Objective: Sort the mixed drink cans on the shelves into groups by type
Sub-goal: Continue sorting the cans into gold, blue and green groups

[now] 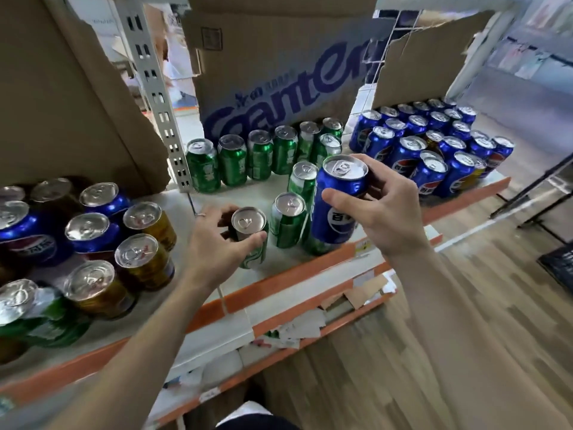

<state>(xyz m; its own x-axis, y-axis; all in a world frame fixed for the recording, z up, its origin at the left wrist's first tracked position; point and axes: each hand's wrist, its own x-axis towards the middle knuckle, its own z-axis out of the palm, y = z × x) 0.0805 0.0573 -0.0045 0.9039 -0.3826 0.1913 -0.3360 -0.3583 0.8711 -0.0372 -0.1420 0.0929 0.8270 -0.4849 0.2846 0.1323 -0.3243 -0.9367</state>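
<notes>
Nearest, left hand (217, 240): forearm reached up from the lower left, fingers and thumb curled round a green can (250, 235) standing on the shelf (279, 283).
Right hand (381, 209): arm came in from the lower right, thumb and fingertips gripping a blue Pepsi can (338, 200) held upright above the shelf's front edge.
Mixed cans (102, 243): blue, gold and green, crowded at left.
Green row (260, 153): stood before a Ganten carton (279, 72).
Blue group (434, 144): farther right.

Bare shelf (273, 276) lies open in front of the green cans (257, 155), hemmed by mixed cans (93, 231) and blue cans (434, 144).
</notes>
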